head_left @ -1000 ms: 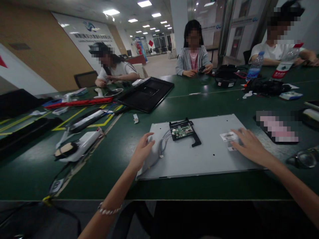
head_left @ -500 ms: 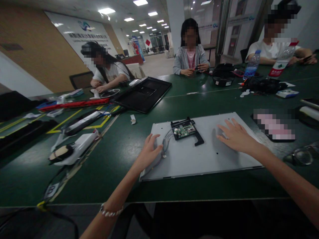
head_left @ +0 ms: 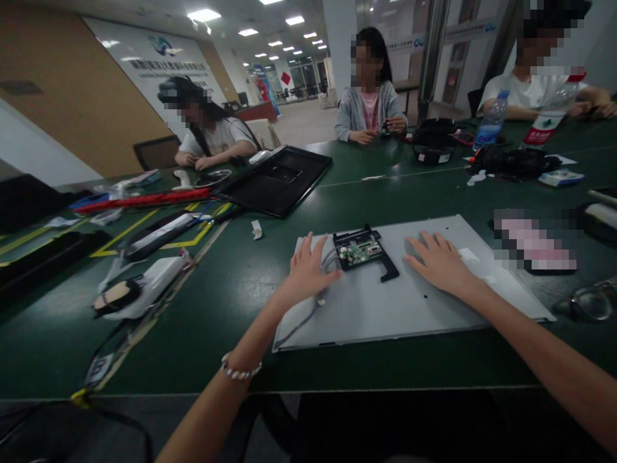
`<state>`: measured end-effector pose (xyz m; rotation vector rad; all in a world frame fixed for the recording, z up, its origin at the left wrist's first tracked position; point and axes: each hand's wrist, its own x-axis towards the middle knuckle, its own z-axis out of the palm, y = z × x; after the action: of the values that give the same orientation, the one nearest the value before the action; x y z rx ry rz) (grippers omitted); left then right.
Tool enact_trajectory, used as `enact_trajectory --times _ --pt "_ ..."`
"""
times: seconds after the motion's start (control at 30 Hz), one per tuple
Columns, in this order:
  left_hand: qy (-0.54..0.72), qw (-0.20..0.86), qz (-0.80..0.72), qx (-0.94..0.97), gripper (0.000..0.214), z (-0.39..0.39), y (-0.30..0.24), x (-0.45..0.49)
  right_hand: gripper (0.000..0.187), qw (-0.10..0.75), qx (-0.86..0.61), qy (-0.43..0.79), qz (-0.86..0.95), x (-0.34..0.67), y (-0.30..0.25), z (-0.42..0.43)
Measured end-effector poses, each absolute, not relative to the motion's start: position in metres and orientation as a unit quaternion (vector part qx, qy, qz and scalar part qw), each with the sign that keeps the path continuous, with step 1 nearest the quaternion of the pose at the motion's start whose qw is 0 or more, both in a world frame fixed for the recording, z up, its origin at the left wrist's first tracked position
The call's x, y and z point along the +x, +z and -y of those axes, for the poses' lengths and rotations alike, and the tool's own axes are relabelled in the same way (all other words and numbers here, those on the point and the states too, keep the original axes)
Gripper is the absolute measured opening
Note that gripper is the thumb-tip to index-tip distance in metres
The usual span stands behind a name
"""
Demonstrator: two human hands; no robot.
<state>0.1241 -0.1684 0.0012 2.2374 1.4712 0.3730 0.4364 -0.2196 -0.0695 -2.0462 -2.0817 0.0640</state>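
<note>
A flat light-grey display panel (head_left: 366, 315) lies on the green table in front of me. On it sits a small green circuit board (head_left: 360, 252) in a black bracket (head_left: 389, 269). Grey cables (head_left: 301, 321) run from the board's left side down to the panel's near left corner. My left hand (head_left: 308, 270) is spread over the panel's left part, above the cables and beside the board. My right hand (head_left: 436, 260) is open, fingers apart, over the panel to the right of the bracket. Whether either palm touches the panel I cannot tell.
A black monitor casing (head_left: 274, 183) lies beyond the panel at left. A white handheld device (head_left: 144, 286) rests further left. At right are a phone (head_left: 535, 244), glasses (head_left: 588, 302) and two bottles (head_left: 491, 122). Several people sit across the table (head_left: 202, 347).
My left hand has moved right and further over the panel, its fingers now spread. My right hand has shifted left, closer to the bracket, uncovering white patches on the panel.
</note>
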Motion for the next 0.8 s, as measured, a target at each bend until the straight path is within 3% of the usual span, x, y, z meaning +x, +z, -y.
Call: enact_trajectory --times 0.1,0.33,0.8 --pt "0.114 0.294 -0.470 0.824 0.100 0.139 0.009 0.142 0.062 0.109 -0.698 0.023 0.707 0.436 -0.067 0.221" --pt "0.117 0.320 -0.389 0.856 0.110 0.102 -0.013 0.152 0.062 0.115 -0.696 0.019 0.709 0.435 -0.067 0.221" --pt "0.104 0.358 -0.304 0.877 0.115 0.147 -0.019 0.175 0.061 0.096 -0.697 0.007 0.710 0.437 -0.071 0.222"
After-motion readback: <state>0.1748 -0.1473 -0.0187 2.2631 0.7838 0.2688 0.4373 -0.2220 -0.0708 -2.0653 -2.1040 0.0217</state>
